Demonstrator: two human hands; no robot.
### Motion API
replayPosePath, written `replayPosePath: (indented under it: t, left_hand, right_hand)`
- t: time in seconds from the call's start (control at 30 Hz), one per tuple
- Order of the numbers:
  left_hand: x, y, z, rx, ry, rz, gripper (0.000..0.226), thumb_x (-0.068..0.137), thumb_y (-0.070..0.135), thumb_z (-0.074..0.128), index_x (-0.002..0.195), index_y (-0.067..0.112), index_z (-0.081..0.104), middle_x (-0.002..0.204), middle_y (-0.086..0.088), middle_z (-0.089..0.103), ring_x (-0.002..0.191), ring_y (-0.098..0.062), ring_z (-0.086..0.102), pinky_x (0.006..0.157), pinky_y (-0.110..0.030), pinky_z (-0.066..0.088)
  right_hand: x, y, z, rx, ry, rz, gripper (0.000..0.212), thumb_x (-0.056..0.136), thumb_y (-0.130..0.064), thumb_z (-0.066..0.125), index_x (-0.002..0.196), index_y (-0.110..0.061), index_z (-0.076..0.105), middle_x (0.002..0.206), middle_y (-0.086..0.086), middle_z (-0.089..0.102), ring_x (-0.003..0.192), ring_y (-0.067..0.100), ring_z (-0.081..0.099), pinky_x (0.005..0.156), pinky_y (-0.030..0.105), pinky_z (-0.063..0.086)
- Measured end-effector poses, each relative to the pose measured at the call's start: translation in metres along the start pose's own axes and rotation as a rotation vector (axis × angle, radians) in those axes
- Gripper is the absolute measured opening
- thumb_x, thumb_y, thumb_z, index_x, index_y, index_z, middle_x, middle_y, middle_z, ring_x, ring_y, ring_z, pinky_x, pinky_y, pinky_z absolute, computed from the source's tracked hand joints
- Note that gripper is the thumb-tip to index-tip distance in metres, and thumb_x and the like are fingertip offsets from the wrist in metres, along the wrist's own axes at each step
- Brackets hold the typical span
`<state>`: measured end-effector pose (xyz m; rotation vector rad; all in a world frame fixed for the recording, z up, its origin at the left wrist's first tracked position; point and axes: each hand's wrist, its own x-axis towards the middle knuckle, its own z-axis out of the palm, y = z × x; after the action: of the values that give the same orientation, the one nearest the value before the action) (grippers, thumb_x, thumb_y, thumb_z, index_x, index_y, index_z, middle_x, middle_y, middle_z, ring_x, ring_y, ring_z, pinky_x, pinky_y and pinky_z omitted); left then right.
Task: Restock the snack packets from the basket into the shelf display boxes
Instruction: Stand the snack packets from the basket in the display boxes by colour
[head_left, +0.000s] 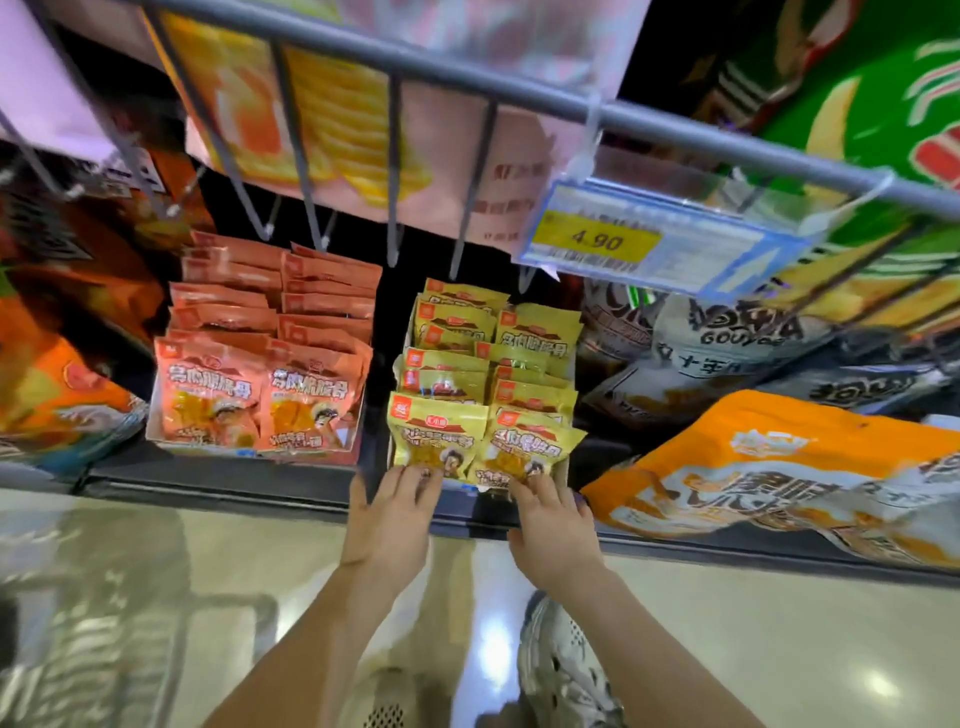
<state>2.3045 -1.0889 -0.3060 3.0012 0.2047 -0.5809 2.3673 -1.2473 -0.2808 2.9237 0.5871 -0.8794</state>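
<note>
Two rows of yellow snack packets (441, 436) stand upright in a display box on the low shelf, its front edge hidden by my hands. My left hand (392, 514) touches the bottom of the front left yellow packet with its fingertips. Beside it, my right hand (550, 525) touches the bottom of the front right yellow packet (524, 452) the same way. To the left, a white display box (156, 436) holds two rows of orange snack packets (260, 395). The basket is a blur at the lower left (130, 623).
A grey wire rack (395, 57) with a 4.90 price tag (660, 239) overhangs the shelf. Big orange bags (779, 483) lie to the right, black-and-white bags (727, 332) behind them, dark bags (62, 312) on the left. My shoe (566, 670) stands on the shiny floor below.
</note>
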Motion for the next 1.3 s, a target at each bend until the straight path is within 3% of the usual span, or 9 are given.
replayPosePath:
  t: [0.13, 0.23, 0.57, 0.67, 0.77, 0.87, 1.0, 1.1, 1.3]
  left_hand:
    - [-0.006, 0.003, 0.003, -0.009, 0.055, -0.011, 0.061, 0.090, 0.023, 0.053, 0.146, 0.021, 0.028, 0.145, -0.007, 0.032, 0.137, -0.022, 0.029, 0.108, -0.057, 0.022]
    - [-0.016, -0.004, 0.015, -0.003, 0.165, 0.025, 0.068, 0.039, 0.014, 0.090, 0.105, 0.011, 0.071, 0.098, -0.014, 0.065, 0.092, -0.030, 0.066, 0.077, -0.064, 0.048]
    - [-0.052, -0.004, 0.035, -0.077, 0.177, 0.027, 0.077, 0.027, 0.014, 0.090, 0.102, 0.011, 0.074, 0.102, -0.014, 0.070, 0.095, -0.028, 0.069, 0.073, -0.062, 0.050]
    - [-0.054, -0.004, 0.030, -0.139, 0.220, 0.052, 0.069, 0.031, 0.014, 0.090, 0.098, 0.011, 0.074, 0.097, -0.011, 0.070, 0.090, -0.027, 0.070, 0.073, -0.059, 0.051]
    - [-0.047, -0.012, 0.013, -0.213, 0.367, 0.022, 0.045, 0.049, 0.013, 0.086, 0.092, 0.013, 0.071, 0.089, -0.007, 0.067, 0.081, -0.027, 0.068, 0.077, -0.049, 0.051]
    - [-0.035, -0.029, -0.005, -0.242, 0.546, -0.035, 0.011, 0.076, 0.016, 0.060, 0.086, 0.012, 0.063, 0.086, -0.006, 0.063, 0.076, -0.027, 0.062, 0.077, -0.039, 0.041]
    - [-0.007, -0.051, -0.036, -0.310, 0.643, -0.108, 0.016, 0.079, 0.006, 0.065, 0.095, 0.008, 0.067, 0.089, -0.009, 0.065, 0.078, -0.028, 0.063, 0.077, -0.041, 0.047]
    - [0.017, -0.062, -0.055, -0.254, 0.695, -0.011, 0.023, 0.086, 0.016, 0.049, 0.095, 0.006, 0.068, 0.089, -0.010, 0.065, 0.079, -0.029, 0.063, 0.073, -0.037, 0.047]
    - [0.053, -0.060, -0.073, -0.148, 0.240, -0.059, 0.040, 0.101, 0.033, 0.032, 0.136, 0.019, 0.045, 0.139, -0.004, 0.045, 0.127, -0.024, 0.039, 0.102, -0.036, 0.028]
  right_hand:
    - [-0.006, 0.001, 0.009, 0.005, 0.049, -0.021, 0.053, 0.096, -0.022, 0.043, 0.145, -0.023, 0.025, 0.149, 0.000, 0.024, 0.138, 0.026, 0.021, 0.110, 0.045, 0.025]
    - [-0.014, -0.002, 0.016, -0.002, 0.059, -0.030, 0.049, 0.096, -0.024, 0.044, 0.142, -0.024, 0.029, 0.145, 0.001, 0.028, 0.134, 0.026, 0.026, 0.109, 0.043, 0.025]
    - [-0.043, -0.005, 0.044, 0.033, 0.124, -0.039, 0.049, 0.088, -0.020, 0.055, 0.136, -0.020, 0.045, 0.140, 0.006, 0.043, 0.131, 0.033, 0.039, 0.104, 0.048, 0.033]
    - [-0.044, -0.006, 0.040, 0.058, 0.255, -0.072, 0.044, 0.069, -0.022, 0.077, 0.111, -0.019, 0.065, 0.110, 0.003, 0.063, 0.102, 0.028, 0.063, 0.078, 0.041, 0.052]
    - [-0.041, -0.009, 0.019, 0.182, 0.532, -0.194, 0.028, 0.065, -0.017, 0.078, 0.091, -0.018, 0.067, 0.082, -0.001, 0.065, 0.069, 0.020, 0.064, 0.053, 0.026, 0.048]
    - [-0.027, -0.014, -0.012, 0.283, 0.677, -0.273, 0.017, 0.081, -0.014, 0.062, 0.097, -0.012, 0.065, 0.086, 0.004, 0.062, 0.072, 0.022, 0.061, 0.055, 0.029, 0.049]
    - [0.004, -0.022, -0.047, 0.268, 0.690, -0.287, 0.020, 0.084, -0.012, 0.064, 0.103, -0.010, 0.065, 0.096, 0.009, 0.063, 0.085, 0.028, 0.061, 0.061, 0.037, 0.054]
    - [0.029, -0.030, -0.067, 0.175, 0.579, -0.293, 0.024, 0.091, -0.016, 0.056, 0.113, -0.013, 0.063, 0.113, 0.007, 0.062, 0.105, 0.028, 0.058, 0.084, 0.038, 0.048]
    - [0.069, -0.044, -0.083, 0.039, 0.302, -0.268, 0.032, 0.100, -0.021, 0.038, 0.131, -0.019, 0.047, 0.134, 0.002, 0.041, 0.124, 0.024, 0.042, 0.097, 0.034, 0.042]
